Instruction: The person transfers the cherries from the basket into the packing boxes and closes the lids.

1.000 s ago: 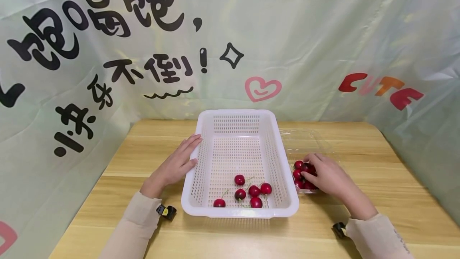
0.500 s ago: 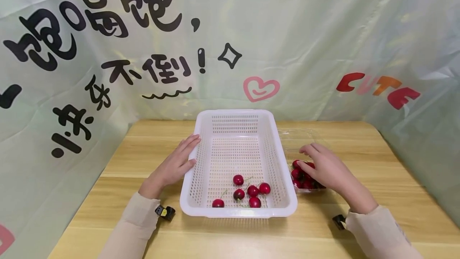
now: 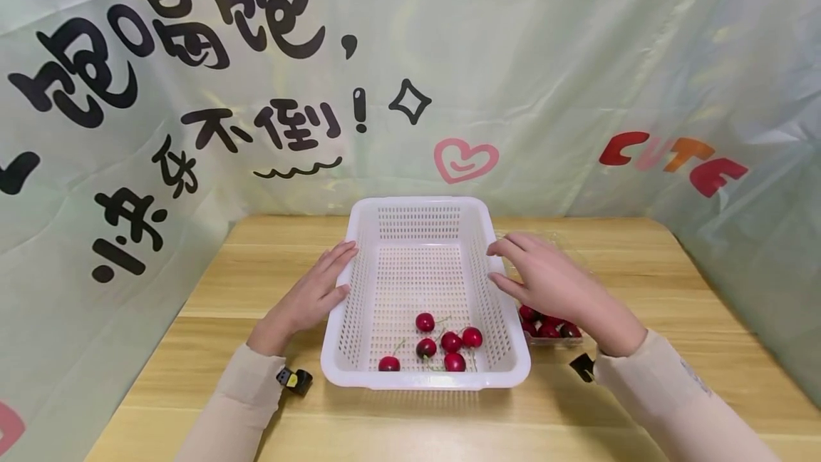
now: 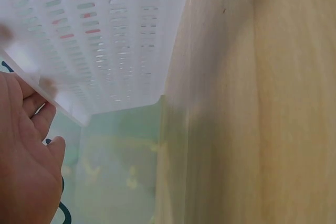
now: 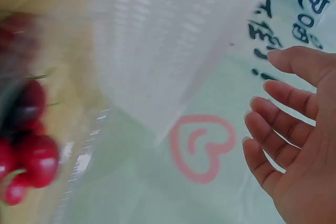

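Note:
A white perforated plastic basket (image 3: pixel 420 379) stands mid-table, with several red cherries (image 3: pixel 452 341) near its front end. My left hand (image 3: pixel 311 298) rests against its left rim, fingertips on the edge; the left wrist view has this hand (image 4: pixel 31 150) beside the basket wall (image 4: pixel 105 30). Above the basket's right rim is my right hand (image 3: pixel 545 280), thumb and fingers apart. Nothing lies between those fingers in the right wrist view, where the hand (image 5: pixel 299 135) is loosely curved. Beneath it, a clear plastic box (image 3: pixel 558 342) holds more cherries (image 3: pixel 549 330), partly hidden by the hand.
The wooden table (image 3: pixel 410 426) extends around the basket. Behind it hangs a pale green cloth (image 3: pixel 545 91) with lettering and a pink heart. Small black devices sit by both wrists, one at the left sleeve (image 3: pixel 295 380), one at the right (image 3: pixel 582 368).
My right hand has risen from the cherries in the clear box and moved left to the basket's right rim. The left hand and the cherries in the basket have stayed put.

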`<state>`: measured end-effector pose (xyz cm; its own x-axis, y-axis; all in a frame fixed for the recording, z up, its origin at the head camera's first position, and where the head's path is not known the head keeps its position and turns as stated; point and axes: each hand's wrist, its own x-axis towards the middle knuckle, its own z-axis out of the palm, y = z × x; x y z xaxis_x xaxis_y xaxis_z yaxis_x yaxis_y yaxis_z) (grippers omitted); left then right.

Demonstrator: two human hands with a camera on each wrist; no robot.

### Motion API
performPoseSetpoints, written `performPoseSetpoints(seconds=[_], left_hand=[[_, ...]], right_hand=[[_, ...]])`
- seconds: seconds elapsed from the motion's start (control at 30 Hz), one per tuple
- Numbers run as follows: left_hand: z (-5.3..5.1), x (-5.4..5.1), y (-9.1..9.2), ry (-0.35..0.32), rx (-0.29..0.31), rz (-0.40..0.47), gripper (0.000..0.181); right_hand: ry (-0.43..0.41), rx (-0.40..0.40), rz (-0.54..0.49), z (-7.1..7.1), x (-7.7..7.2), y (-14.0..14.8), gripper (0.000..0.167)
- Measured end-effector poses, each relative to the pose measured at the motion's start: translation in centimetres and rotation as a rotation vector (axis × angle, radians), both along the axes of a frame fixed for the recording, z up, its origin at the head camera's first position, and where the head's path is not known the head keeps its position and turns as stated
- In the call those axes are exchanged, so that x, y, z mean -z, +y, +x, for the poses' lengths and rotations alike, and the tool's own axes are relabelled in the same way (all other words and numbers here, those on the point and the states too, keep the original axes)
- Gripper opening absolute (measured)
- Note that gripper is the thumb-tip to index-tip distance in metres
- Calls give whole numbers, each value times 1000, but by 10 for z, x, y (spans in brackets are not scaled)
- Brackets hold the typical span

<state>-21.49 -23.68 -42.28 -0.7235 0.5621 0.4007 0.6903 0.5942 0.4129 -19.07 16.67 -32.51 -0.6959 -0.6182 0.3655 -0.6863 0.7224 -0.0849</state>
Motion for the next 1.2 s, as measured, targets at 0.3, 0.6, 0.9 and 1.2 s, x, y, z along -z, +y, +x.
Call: performPoseSetpoints(seconds=[0.3, 0.6, 0.9, 1.2], left_hand=[[-1, 1, -1, -9, -8, 0, 59], [-2, 1, 0, -8, -11, -7, 59], [-1, 2, -1, -21, -20, -5, 59], [-1, 1, -1, -11, -11, -13, 59]], right_hand=[[30, -166, 22, -4, -34, -40, 34], [114, -367, 37, -12, -36, -81, 29], [21, -395, 169, -17, -30, -112, 40], [-103, -455, 349, -16, -9, -135, 41]])
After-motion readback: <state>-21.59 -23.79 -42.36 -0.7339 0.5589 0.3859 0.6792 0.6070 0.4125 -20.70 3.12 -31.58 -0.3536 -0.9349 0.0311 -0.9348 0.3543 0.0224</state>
